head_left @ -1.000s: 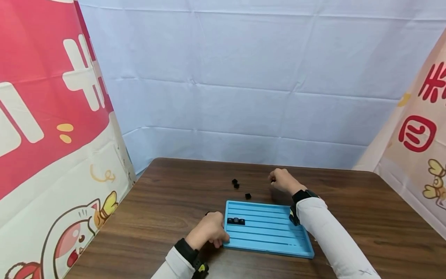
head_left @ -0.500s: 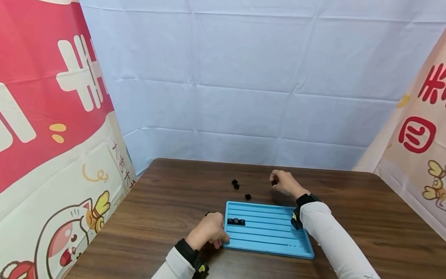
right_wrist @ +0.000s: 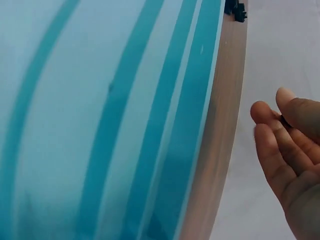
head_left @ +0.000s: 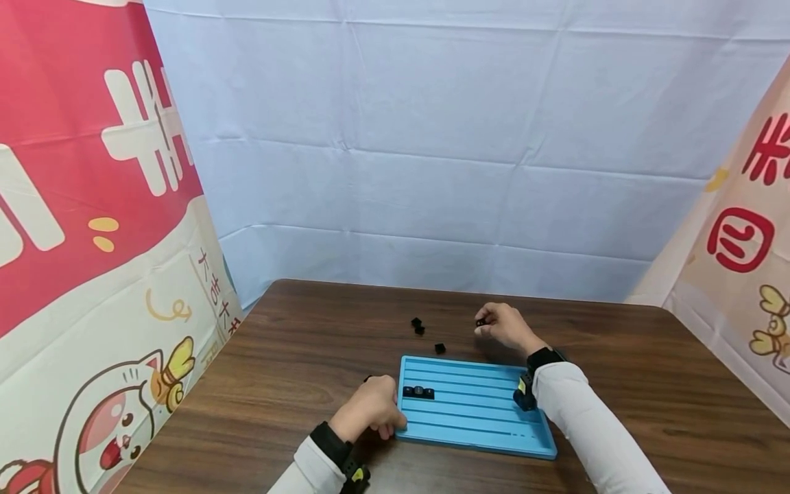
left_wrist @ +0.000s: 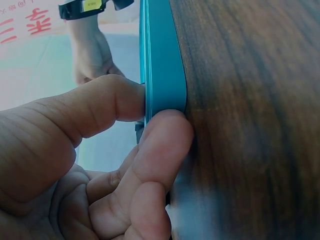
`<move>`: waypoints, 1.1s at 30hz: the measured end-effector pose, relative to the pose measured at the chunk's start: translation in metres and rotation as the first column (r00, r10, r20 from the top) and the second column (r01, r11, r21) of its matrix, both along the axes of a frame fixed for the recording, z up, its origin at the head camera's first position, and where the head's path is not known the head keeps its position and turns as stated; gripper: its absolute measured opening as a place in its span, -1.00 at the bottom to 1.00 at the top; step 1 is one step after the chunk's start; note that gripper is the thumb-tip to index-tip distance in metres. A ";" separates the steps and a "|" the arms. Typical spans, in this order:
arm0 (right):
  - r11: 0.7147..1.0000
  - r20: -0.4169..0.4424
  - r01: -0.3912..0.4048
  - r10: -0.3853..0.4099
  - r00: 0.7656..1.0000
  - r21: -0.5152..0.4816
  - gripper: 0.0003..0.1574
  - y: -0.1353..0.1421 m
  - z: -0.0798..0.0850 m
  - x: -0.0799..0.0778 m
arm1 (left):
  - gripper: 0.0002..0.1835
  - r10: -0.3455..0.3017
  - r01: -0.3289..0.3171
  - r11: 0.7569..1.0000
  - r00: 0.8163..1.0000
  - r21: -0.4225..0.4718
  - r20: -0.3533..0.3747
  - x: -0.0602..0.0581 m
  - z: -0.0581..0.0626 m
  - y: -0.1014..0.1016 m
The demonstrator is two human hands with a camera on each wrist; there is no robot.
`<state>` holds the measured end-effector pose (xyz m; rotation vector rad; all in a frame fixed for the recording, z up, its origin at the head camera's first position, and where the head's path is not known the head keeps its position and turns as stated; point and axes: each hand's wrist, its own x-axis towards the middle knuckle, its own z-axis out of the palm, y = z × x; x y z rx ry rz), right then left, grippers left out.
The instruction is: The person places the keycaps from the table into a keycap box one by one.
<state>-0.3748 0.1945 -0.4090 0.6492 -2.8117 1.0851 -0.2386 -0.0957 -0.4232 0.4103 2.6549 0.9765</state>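
A light-blue ridged tray [head_left: 469, 425] lies on the table, and three small black keycaps [head_left: 418, 392] sit side by side at its left end. My left hand [head_left: 369, 406] holds the tray's near left corner; in the left wrist view the thumb [left_wrist: 131, 100] presses its rim and a curled finger [left_wrist: 167, 145] lies against its outer side. Above the table behind the tray, my right hand [head_left: 507, 326] pinches another black keycap [head_left: 481, 322]. Only a dark bit of it shows between the fingers in the right wrist view.
Beyond the tray, one loose keycap [head_left: 440, 348] lies close to its far edge and a touching pair of keycaps [head_left: 417, 326] lies farther back. The wooden table [head_left: 296, 357] ends before a pale cloth backdrop [head_left: 432, 171]. Printed cloths hang at both sides.
My right hand has shifted slightly right and toward me, and the keycap between its fingers now shows more clearly. My left hand and the tray stay put.
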 end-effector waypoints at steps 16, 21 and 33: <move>0.951 0.199 0.021 0.043 0.979 -0.310 -0.66 0.002 0.000 0.004 | -0.67 0.010 -0.010 1.000 1.000 -0.009 0.004 0.001 0.002 0.000; 0.938 0.220 0.026 0.054 0.974 -0.347 -0.65 0.003 -0.002 0.004 | -0.67 0.012 -0.012 1.000 1.000 -0.002 0.010 0.001 0.001 0.000; 0.860 0.274 0.022 0.138 0.952 -0.510 -0.66 0.004 -0.007 0.002 | -0.63 0.005 -0.005 1.000 1.000 -0.002 0.007 0.000 0.001 0.001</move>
